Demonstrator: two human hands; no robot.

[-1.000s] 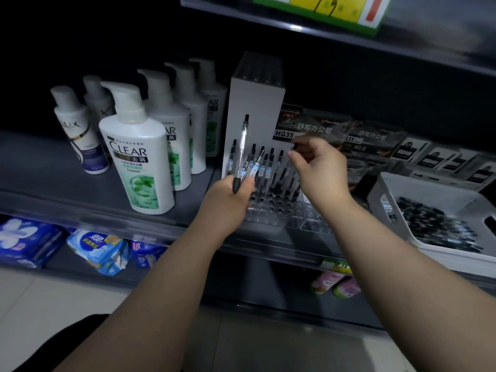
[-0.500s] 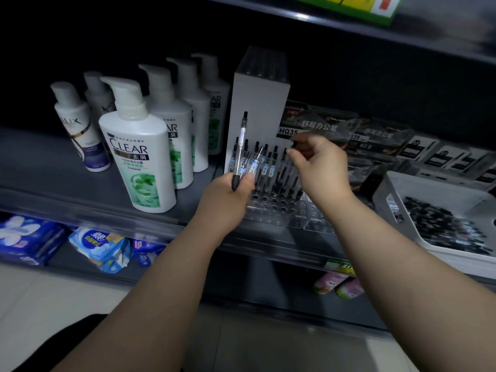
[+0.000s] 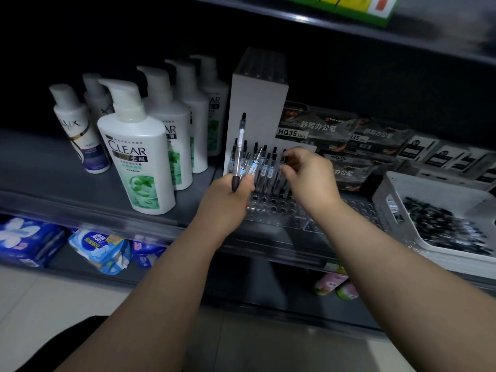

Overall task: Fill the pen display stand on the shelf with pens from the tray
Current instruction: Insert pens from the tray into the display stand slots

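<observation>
**Standing pens at risk of a knock**

While the left hand grips a small bunch of pens upright just in front of the stand, the right hand pinches the top of one pen among those already standing in it. A sideways nudge there could, I judge, tip neighbouring pens, since they lean loosely. Front holes remain unfilled. Right of the stand, the tray holds many more pens.
</observation>
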